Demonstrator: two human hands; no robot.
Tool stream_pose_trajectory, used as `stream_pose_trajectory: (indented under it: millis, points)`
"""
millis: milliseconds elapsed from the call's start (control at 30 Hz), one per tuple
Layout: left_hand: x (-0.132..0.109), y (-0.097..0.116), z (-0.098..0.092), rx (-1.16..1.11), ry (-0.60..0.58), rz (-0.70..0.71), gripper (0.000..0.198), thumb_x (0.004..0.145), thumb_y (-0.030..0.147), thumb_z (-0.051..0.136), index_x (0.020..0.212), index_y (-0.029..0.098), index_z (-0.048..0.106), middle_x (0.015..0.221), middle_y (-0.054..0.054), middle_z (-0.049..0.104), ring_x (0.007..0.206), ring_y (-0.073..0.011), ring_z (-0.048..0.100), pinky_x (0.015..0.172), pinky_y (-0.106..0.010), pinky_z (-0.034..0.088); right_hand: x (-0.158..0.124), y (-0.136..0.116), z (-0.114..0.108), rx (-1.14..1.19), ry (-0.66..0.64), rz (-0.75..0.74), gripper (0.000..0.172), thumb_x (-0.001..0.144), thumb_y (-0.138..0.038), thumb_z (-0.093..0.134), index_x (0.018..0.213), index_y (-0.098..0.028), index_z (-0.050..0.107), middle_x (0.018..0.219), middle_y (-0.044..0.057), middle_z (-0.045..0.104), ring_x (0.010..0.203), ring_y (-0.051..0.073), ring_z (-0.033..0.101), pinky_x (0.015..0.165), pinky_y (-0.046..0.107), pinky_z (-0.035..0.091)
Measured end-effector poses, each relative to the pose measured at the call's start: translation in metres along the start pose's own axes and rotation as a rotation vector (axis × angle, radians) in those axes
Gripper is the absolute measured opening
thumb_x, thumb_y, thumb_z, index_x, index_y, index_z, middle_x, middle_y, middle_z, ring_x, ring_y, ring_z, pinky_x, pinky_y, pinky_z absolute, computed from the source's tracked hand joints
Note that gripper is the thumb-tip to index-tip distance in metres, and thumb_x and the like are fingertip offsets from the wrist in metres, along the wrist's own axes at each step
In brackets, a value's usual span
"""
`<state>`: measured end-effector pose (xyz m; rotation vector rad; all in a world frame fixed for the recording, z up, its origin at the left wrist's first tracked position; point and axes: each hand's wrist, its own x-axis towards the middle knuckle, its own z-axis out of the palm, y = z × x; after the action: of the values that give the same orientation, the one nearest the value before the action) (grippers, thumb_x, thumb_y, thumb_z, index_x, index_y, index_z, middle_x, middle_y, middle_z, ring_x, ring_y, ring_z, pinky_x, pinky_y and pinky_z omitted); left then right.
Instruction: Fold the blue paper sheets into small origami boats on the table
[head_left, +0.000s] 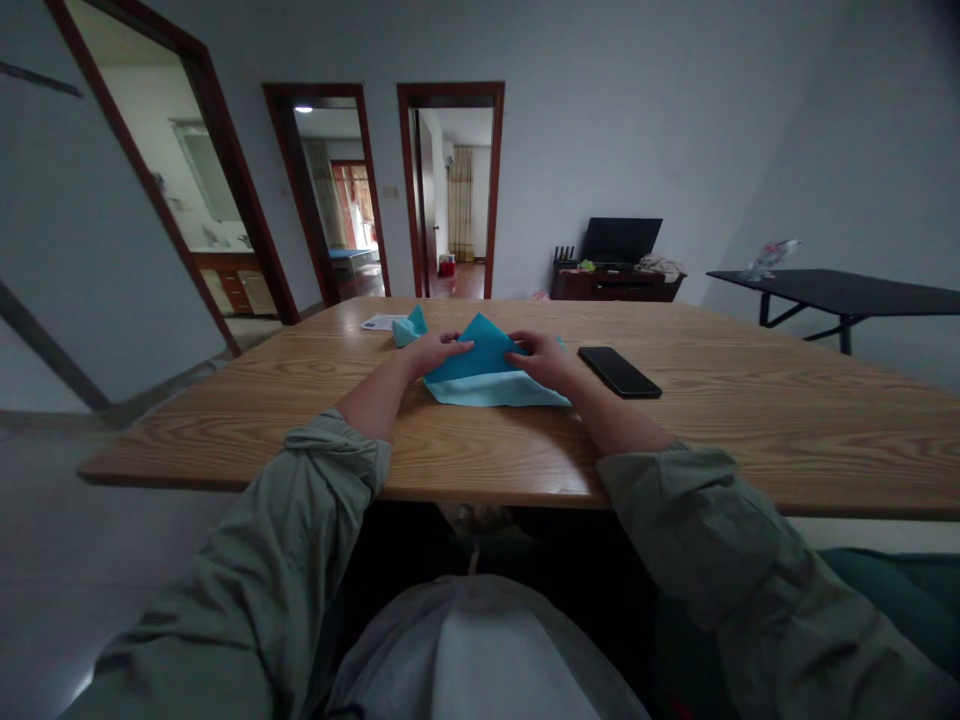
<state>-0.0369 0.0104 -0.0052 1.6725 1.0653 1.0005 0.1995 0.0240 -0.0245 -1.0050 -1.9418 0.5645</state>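
Between my hands is a sheet of blue folding paper (pixel 484 352), partly folded. Its peak points away from me, and a paler blue band runs along the near edge. My left hand (pixel 439 353) grips the paper's left side with thumb and fingers. On the right side, my right hand (pixel 541 358) pinches it near the slanted edge. Just beyond my left hand stands a light blue folded paper shape (pixel 409 327) with a pointed tip. Some fingers of both hands are hidden behind the paper.
The wooden table (pixel 480 455) reaches out on both sides. A black phone (pixel 619 372) lies right of my right hand, and a printed sheet (pixel 380 322) lies at the far left. Beyond are a black table (pixel 847 290) and a dark screen (pixel 622 241) on a cabinet.
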Motion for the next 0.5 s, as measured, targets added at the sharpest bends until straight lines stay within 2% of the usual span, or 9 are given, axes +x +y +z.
stream_pose_trajectory:
  millis: [67, 167, 300, 433, 500]
  points:
    - [0.003, -0.003, -0.001, 0.065, 0.052, 0.024, 0.037, 0.069, 0.045, 0.071, 0.093, 0.018, 0.071, 0.091, -0.007, 0.071, 0.080, -0.0198, 0.066, 0.073, -0.030, 0.051, -0.002, -0.004, -0.001, -0.099, 0.049, -0.052, 0.042, 0.075, -0.025, 0.062, 0.116, -0.018, 0.061, 0.094, 0.006, 0.068, 0.081, 0.019, 0.061, 0.074, 0.032, 0.050]
    - [0.008, -0.006, -0.004, 0.176, 0.128, 0.089, 0.035, 0.072, 0.045, 0.067, 0.094, 0.018, 0.071, 0.089, -0.005, 0.071, 0.079, -0.0193, 0.064, 0.072, -0.029, 0.049, -0.007, -0.016, -0.001, -0.310, 0.122, -0.198, 0.052, 0.075, -0.022, 0.060, 0.126, -0.020, 0.055, 0.109, 0.009, 0.064, 0.094, 0.022, 0.059, 0.085, 0.037, 0.047]
    - [0.010, -0.005, -0.005, 0.307, 0.149, 0.152, 0.032, 0.074, 0.043, 0.063, 0.088, 0.016, 0.071, 0.082, -0.003, 0.069, 0.077, -0.0178, 0.061, 0.070, -0.028, 0.047, -0.014, -0.036, 0.005, -0.582, 0.046, -0.356, 0.046, 0.076, -0.024, 0.059, 0.122, -0.021, 0.059, 0.123, 0.010, 0.058, 0.112, 0.029, 0.050, 0.099, 0.045, 0.036]
    - [0.011, -0.003, -0.005, 0.326, 0.178, 0.165, 0.031, 0.074, 0.042, 0.062, 0.087, 0.015, 0.070, 0.076, -0.001, 0.066, 0.072, -0.0161, 0.058, 0.067, -0.027, 0.045, -0.017, -0.044, 0.014, -0.692, 0.068, -0.398, 0.044, 0.077, -0.030, 0.061, 0.120, -0.021, 0.060, 0.141, 0.010, 0.042, 0.123, 0.034, 0.038, 0.102, 0.050, 0.029]
    - [0.012, -0.003, -0.005, 0.310, 0.204, 0.164, 0.031, 0.073, 0.041, 0.061, 0.086, 0.015, 0.069, 0.075, -0.001, 0.066, 0.071, -0.0159, 0.057, 0.065, -0.026, 0.044, -0.017, -0.043, 0.015, -0.718, 0.065, -0.421, 0.040, 0.076, -0.032, 0.062, 0.115, -0.022, 0.063, 0.143, 0.010, 0.041, 0.124, 0.035, 0.036, 0.102, 0.051, 0.028]
